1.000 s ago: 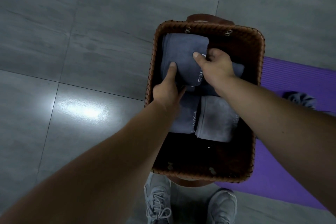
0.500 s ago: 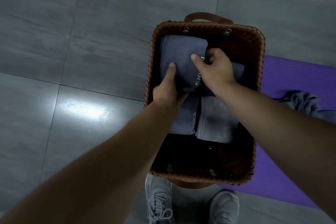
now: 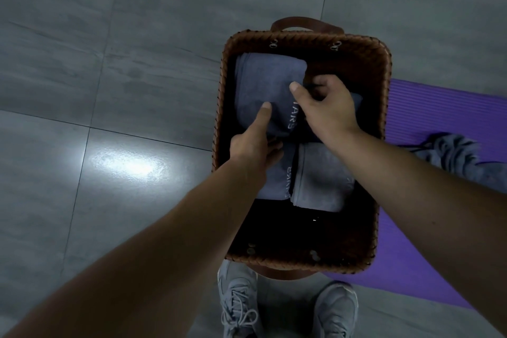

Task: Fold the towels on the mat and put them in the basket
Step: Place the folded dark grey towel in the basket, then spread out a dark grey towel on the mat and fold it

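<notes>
The left hand [image 3: 255,145] pinches the near edge of the folded towel [image 3: 263,82], thumb on top, and the right hand [image 3: 326,110] grips its right edge. The towel sits in the far left corner of the basket [image 3: 382,68]. It should probably be set down flat, with the fingers slid out sideways so the folds hold. Two stacked towels [image 3: 321,178] crowd the middle of the basket, and a crumpled towel [image 3: 452,156] lies on the mat [image 3: 417,107].

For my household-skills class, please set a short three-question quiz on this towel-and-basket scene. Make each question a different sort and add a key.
1. Which hand grips the folded towel at the far left of the basket? A: left hand only. B: right hand only. C: both.
2. True or false: the basket stands wholly on the purple mat.
3. What lies on the purple mat to the right of the basket?
Key: 1 C. 2 False; most of it is on the floor tiles. 3 A crumpled grey towel, not yet folded.
</notes>
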Tool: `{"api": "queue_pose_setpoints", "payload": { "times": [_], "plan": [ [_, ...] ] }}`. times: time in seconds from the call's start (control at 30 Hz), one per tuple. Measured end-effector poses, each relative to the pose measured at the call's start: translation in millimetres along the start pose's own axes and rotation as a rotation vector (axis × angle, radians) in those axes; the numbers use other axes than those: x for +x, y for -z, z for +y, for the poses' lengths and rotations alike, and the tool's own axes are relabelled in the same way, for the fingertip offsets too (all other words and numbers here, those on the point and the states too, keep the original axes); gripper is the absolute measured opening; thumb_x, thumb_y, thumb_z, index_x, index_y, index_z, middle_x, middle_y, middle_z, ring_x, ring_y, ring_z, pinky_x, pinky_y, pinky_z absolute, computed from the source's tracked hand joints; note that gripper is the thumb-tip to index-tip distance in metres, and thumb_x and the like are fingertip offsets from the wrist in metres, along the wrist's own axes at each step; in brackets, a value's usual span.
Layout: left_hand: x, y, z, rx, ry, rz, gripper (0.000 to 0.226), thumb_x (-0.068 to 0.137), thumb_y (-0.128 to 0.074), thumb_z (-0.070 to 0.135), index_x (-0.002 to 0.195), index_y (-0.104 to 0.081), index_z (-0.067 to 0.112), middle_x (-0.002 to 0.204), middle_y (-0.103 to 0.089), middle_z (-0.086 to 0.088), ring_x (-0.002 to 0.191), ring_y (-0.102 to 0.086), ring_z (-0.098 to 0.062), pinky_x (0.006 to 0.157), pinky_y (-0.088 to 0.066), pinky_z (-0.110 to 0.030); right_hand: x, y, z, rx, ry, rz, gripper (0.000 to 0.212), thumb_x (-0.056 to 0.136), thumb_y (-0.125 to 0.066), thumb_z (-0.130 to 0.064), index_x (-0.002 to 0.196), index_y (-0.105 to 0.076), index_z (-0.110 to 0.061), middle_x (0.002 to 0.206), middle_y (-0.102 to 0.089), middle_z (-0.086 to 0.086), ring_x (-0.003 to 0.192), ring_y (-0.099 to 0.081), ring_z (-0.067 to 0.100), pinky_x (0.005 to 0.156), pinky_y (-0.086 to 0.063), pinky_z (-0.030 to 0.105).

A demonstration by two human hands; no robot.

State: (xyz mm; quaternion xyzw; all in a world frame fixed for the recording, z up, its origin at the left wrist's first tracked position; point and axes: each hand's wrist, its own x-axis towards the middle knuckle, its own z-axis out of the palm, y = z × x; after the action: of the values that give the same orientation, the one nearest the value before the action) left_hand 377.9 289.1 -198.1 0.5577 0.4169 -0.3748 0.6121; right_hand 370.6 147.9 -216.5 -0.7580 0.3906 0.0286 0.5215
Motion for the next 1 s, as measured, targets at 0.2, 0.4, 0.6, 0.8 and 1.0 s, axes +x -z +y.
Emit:
{"api": "queue_pose_setpoints", "payload": {
  "times": [0.2,0.4,0.6,0.8,1.0],
  "plan": [
    [-13.0,-2.8,-1.3,0.077,0.023,0.024,0.06,0.079,-0.08,0.057,0.113,-0.068,0.011,0.101,-0.076,-0.012,0.09,-0.075,-0.025,0.075,-0.064,-0.038,-12.2,13.4,1.8,0.005,-0.011,0.006,0.057,0.081,-0.071,-0.06,0.124,-0.057,-0.024,0.112,-0.065,-0.01,0.1,-0.067,0.01,0.085,-0.061,0.04],
    [-41.0,-4.8,-3.0,0.335,-0.108,0.013,0.031,0.092,-0.071,0.044,0.091,-0.067,0.014,0.087,-0.069,-0.003,0.083,-0.069,-0.019,0.078,-0.056,-0.033,-48.5,48.0,7.1,-0.126,0.051,-0.045,0.027,0.093,-0.069,-0.033,0.118,-0.063,-0.023,0.107,-0.066,-0.01,0.095,-0.063,0.001,0.087,-0.054,0.024],
    [-71.1,-0.7,-1.3,1.4,-0.806,-0.013,0.034,0.094,-0.059,0.038,0.124,-0.056,0.021,0.119,-0.059,-0.005,0.11,-0.056,-0.026,0.09,-0.047,-0.04,-90.7,101.1,22.9,-0.522,0.367,-0.132,0.029,0.092,-0.065,-0.02,0.12,-0.065,-0.013,0.119,-0.061,0.004,0.107,-0.06,0.024,0.087,-0.051,0.038],
    [-107.3,-21.3,-10.9,1.878,-1.008,-0.133,0.056,0.095,-0.053,0.05,0.143,-0.043,0.021,0.14,-0.049,-0.008,0.128,-0.048,-0.03,0.103,-0.04,-0.044,-126.2,167.3,55.9,-0.899,0.43,-0.032,0.041,0.082,-0.056,-0.028,0.118,-0.066,-0.009,0.113,-0.061,0.013,0.1,-0.056,0.039,0.084,-0.046,0.047],
    [-137.2,-54.3,-48.9,2.008,-1.029,-0.269,0.056,0.098,-0.051,0.046,0.145,-0.043,0.017,0.138,-0.049,-0.01,0.129,-0.047,-0.031,0.106,-0.039,-0.045,-158.8,240.5,109.0,-0.999,0.289,-0.015,0.045,0.071,-0.079,-0.014,0.115,-0.069,-0.01,0.108,-0.065,0.015,0.099,-0.061,0.04,0.082,-0.047,0.045]
  ]
}}
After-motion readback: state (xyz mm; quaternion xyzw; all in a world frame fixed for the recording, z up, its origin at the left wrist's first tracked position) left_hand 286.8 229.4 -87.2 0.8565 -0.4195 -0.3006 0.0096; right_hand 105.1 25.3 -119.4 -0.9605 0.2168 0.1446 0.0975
